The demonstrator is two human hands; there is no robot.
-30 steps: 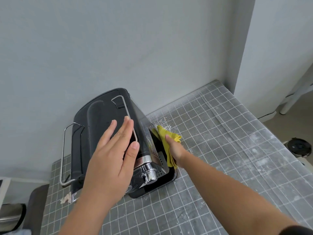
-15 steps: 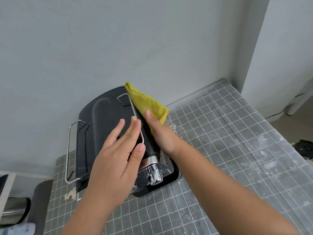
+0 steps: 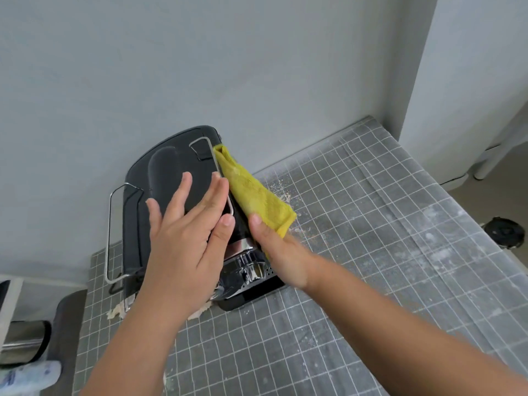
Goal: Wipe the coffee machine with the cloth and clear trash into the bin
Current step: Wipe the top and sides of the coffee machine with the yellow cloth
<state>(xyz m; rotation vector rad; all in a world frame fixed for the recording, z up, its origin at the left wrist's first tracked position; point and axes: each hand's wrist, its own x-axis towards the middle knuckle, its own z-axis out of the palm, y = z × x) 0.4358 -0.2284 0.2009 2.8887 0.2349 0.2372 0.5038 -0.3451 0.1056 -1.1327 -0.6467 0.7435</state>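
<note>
A black coffee machine (image 3: 165, 172) with chrome rails stands against the wall on a grid-patterned mat (image 3: 357, 252). My left hand (image 3: 185, 244) lies flat on its top with the fingers spread, holding nothing. My right hand (image 3: 281, 252) presses a folded yellow cloth (image 3: 254, 192) against the machine's right side. The cloth runs up that side to the top rear corner. Crumpled beige paper scraps (image 3: 117, 311) lie at the machine's front left foot. A metal bin (image 3: 23, 341) stands on the floor at the lower left.
Pale crumbs (image 3: 281, 192) are scattered on the mat right of the machine. A wall corner (image 3: 411, 110) rises at the mat's far right end. A dark round object (image 3: 505, 231) lies on the floor beyond the table's right edge. A blue-white item (image 3: 25, 377) shows at the bottom left.
My right hand has carried the cloth from low by the drip tray up the machine's right side, and the cloth now reaches the top rear corner. My left hand has stayed on top.
</note>
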